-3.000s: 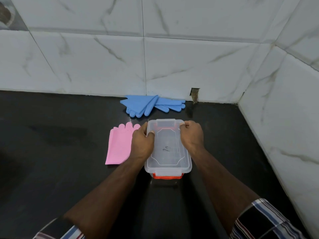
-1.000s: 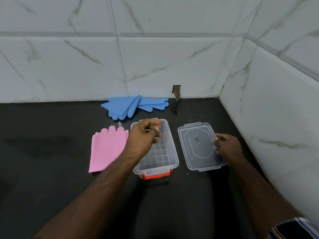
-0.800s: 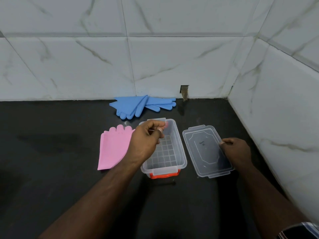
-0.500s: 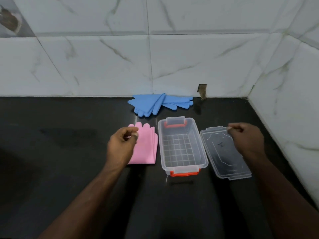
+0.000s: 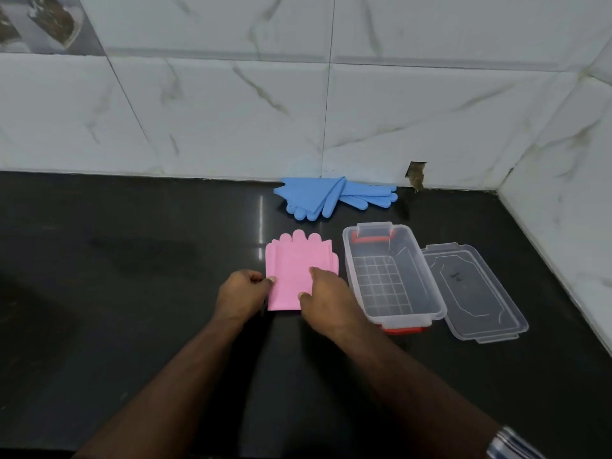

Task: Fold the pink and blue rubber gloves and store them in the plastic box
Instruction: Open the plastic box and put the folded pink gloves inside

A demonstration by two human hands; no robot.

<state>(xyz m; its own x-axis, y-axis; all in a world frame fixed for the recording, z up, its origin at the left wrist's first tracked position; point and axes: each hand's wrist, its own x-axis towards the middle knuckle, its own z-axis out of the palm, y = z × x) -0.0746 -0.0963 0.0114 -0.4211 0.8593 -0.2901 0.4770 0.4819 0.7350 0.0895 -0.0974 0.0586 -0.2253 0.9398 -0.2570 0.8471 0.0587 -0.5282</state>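
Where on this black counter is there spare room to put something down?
Widest bare stretch: counter left of the pink gloves. Also free: the near strip before the box and lid. Crowded: the right corner, with blue gloves, box and lid close together.

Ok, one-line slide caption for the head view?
Both hands, left and right, grip flat pink rubber gloves beside the open clear plastic box.
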